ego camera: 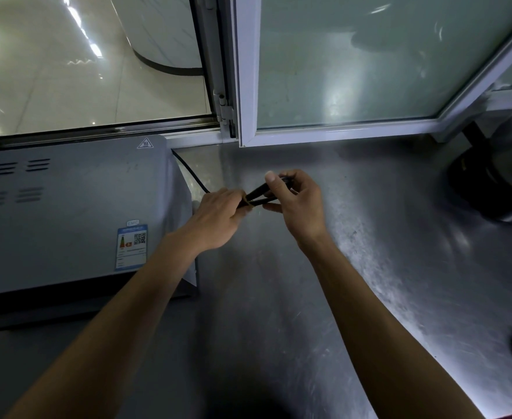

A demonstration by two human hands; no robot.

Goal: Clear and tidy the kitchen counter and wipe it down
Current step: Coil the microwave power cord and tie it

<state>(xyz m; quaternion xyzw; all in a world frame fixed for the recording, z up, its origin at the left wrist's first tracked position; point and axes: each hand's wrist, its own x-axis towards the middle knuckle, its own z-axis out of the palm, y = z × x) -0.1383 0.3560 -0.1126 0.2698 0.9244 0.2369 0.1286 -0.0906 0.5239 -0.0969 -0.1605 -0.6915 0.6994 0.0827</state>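
Both hands (218, 216) (294, 204) grip folded cord (260, 197) between them.

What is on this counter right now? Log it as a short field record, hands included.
surface: steel counter
left hand: grips folded black cord
right hand: pinches the cord's looped end
cord path: runs back beside grey appliance
appliance: at left, vents and labels visible
far right: dark kettle, partly cut off
behind: window frame

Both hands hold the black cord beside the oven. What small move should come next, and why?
Probably finish the tie. The left hand pinches the folded cord where a band seems to wrap it; the right hand holds the loop end. The cord leads behind the oven, so tuck it there.
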